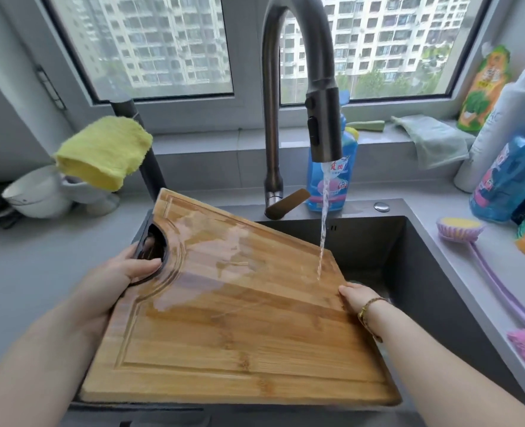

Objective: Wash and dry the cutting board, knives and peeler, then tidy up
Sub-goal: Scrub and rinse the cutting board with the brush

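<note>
The left hand (122, 278) has its grip clamped on the bamboo cutting board (239, 328) at the cut-out handle, thumb on top at the hole's rim. The board is held tilted over the sink (415, 260), far right corner lowest, with a wet sheet across its upper half. The water stream (323, 223) from the pull-down faucet (322, 127) lands near the right edge. The right hand (360, 298) steadies that edge with its thumb on top. Its fingers are hidden beneath, so its grip probably pinches the board.

To rinse well, I would slide the board so the stream sweeps the dry lower half and the juice groove. The tilt should stay toward the basin so runoff misses the desk.

On the grey desk (39, 272), stacked white bowls (36, 192) sit far left with a yellow cloth (104, 152) draped above them. A blue detergent bottle (332, 186) stands behind the faucet. A purple dish brush (460, 228) lies to the right, below a window facing apartment blocks.
</note>
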Motion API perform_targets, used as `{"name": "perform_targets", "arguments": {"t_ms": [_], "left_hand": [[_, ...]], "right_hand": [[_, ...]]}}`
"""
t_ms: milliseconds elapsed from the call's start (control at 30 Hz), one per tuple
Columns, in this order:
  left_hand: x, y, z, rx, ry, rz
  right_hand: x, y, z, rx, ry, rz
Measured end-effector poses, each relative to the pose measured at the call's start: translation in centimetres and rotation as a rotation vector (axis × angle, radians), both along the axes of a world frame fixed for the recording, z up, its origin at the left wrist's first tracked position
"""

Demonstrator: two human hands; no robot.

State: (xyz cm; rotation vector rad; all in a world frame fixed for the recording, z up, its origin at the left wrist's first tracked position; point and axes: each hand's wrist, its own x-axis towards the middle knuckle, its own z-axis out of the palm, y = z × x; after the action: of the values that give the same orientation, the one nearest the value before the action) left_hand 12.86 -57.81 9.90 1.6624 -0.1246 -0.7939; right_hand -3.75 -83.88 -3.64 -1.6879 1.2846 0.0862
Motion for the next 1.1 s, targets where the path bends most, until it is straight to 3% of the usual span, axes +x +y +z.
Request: {"name": "perform_targets", "arguments": {"t_ms": [233,400,567,800,1100], "left_hand": [[-1.2,1.8,2.2,0.026,-0.075,0.105],[-2.5,3.1,3.4,0.112,-0.196,0.181],[-2.5,6.5,3.6,0.089,-0.153,0.272],[-2.8,11.0,4.2,-0.004,-0.006,0.238],[2.3,15.4,4.1,0.105,-0.121,0.166]], "right_hand": [[2.5,2.5,-0.7,0.026,0.072,0.128],[3.9,3.5,-1.2,0.08,-0.034,0.142],[4.5,4.6,-1.2,0.118,-0.127,0.235],[4.6,6.8,1.2,0.189,-0.226,0.218],[7.0,11.3,4.2,0.143,-0.295,0.159]]}}
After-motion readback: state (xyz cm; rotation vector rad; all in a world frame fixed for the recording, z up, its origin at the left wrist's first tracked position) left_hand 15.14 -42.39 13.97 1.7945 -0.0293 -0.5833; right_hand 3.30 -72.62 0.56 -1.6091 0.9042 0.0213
